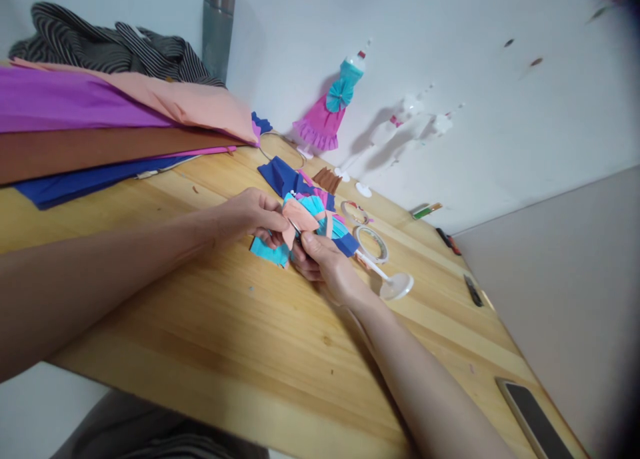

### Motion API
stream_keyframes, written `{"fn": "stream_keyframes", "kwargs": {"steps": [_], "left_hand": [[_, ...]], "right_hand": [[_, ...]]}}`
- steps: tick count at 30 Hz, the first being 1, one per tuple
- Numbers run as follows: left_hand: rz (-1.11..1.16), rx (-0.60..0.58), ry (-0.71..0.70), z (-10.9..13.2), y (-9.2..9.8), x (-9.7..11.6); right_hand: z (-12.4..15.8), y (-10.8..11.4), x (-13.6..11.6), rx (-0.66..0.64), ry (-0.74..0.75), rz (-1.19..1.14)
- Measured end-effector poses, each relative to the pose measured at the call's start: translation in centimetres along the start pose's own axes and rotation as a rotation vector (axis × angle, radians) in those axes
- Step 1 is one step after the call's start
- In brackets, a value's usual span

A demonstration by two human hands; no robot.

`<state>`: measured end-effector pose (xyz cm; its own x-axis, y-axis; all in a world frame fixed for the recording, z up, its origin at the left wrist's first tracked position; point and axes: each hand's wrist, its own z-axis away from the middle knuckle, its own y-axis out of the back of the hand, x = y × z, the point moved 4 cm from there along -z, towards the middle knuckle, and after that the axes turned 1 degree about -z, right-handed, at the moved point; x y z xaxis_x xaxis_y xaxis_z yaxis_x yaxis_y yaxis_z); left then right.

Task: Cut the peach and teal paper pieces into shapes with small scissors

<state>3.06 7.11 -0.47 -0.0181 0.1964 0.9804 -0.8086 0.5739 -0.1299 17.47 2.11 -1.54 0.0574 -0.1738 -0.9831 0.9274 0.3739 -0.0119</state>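
My left hand [260,217] is closed, pinching a piece of peach crepe paper [300,215] between thumb and fingers. My right hand [320,251] is closed around what look like scissors [295,228]; their dark blades meet the peach paper, and the handles are hidden by my fingers. Just behind my hands lies a small dress form on a white stand [397,287], tipped on its side and wrapped in turquoise pleated paper [339,228] with a peach strip around it. A turquoise paper scrap [270,251] rests on the table under my left hand.
Blue paper [281,177], a brown pleated piece [327,179] and tape rolls [371,244] lie beyond my hands. A form in a pink dress [325,119] stands by the wall. Large paper sheets [190,102] are stacked left; a phone [535,419] and cutter [473,291] lie right.
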Motion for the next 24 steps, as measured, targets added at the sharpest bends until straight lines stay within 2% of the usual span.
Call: {"fn": "stream_keyframes", "kwargs": {"steps": [24], "left_hand": [[0.051,-0.031,-0.027,-0.21,-0.05,-0.42]], "right_hand": [[0.13,0.07,0.07,0.034,-0.011,-0.007]]}}
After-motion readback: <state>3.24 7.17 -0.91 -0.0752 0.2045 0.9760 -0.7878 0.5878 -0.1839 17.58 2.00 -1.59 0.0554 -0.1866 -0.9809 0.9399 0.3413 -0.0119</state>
